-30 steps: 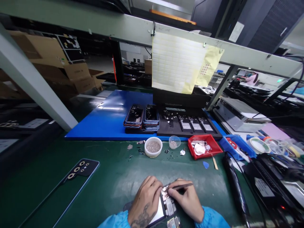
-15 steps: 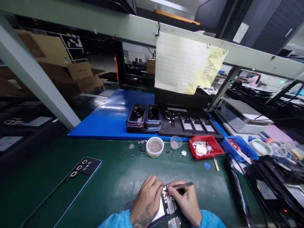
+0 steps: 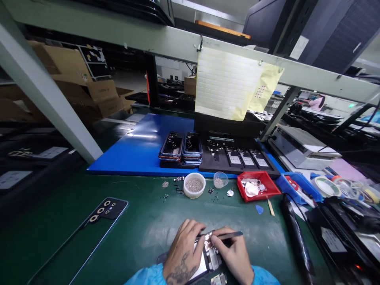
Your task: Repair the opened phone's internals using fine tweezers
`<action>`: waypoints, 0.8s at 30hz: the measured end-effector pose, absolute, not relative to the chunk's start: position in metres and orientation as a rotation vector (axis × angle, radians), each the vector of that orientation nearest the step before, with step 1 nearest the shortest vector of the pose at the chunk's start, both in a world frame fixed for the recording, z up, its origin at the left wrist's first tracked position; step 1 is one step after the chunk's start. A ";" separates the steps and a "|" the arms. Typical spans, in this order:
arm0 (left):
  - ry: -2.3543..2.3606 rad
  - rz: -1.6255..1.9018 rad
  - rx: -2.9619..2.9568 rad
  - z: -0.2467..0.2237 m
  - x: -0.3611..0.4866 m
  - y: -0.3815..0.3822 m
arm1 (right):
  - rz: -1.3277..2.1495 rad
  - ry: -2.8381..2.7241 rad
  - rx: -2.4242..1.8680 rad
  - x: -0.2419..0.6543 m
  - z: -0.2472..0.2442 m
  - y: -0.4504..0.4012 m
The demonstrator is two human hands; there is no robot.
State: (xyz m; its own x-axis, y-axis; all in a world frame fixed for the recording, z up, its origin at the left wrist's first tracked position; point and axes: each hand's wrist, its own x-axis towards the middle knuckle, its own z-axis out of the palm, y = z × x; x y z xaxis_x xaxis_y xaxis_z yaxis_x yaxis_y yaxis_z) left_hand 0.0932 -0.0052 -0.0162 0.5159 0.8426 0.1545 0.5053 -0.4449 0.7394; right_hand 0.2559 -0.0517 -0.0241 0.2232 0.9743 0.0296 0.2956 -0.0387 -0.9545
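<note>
An opened phone (image 3: pixel 213 257) lies at the bottom centre, its inner parts and a white battery area showing between my hands. My left hand (image 3: pixel 184 251) rests over its left side, fingers bent against the upper edge. In my right hand (image 3: pixel 233 249) is a thin dark tool, perhaps tweezers (image 3: pixel 233 235), pinched between thumb and fingers and pointing left. The right fingertips are close to a shiny copper-coloured patch at the phone's top. Near the phone's lower end sits a small metal part (image 3: pixel 219 279).
Ahead stand a white bowl of tiny screws (image 3: pixel 194 190), a clear cup (image 3: pixel 220 180), a red tray (image 3: pixel 258 194) and a blue tray (image 3: pixel 299 189). Stacked phones (image 3: pixel 181 147) sit on a blue mat (image 3: pixel 124 158). A phone back cover (image 3: pixel 114 209) lies left.
The view has shifted slightly. Both hands stay at the phone, and the left fingers have a slightly wider gap between thumb and forefinger.
</note>
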 end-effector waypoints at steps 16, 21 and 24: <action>1.094 0.578 2.221 -0.016 0.097 -0.005 | 0.901 -1.120 -1.564 0.250 -0.027 -0.052; 1.147 0.539 2.159 -0.014 0.094 -0.004 | 0.906 -1.134 -1.528 0.257 -0.025 -0.049; 1.132 0.444 2.097 -0.002 0.075 -0.003 | 0.914 -1.110 -1.487 0.273 -0.017 -0.052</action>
State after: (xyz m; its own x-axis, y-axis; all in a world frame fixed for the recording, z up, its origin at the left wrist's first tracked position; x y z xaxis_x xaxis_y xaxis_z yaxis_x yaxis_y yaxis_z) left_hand 0.0754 -0.0032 -0.0019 0.5587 0.8288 -0.0295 0.5879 -0.3707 0.7190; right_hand 0.2728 -0.0522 -0.0170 0.2855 0.9584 0.0023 0.1816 -0.0518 -0.9820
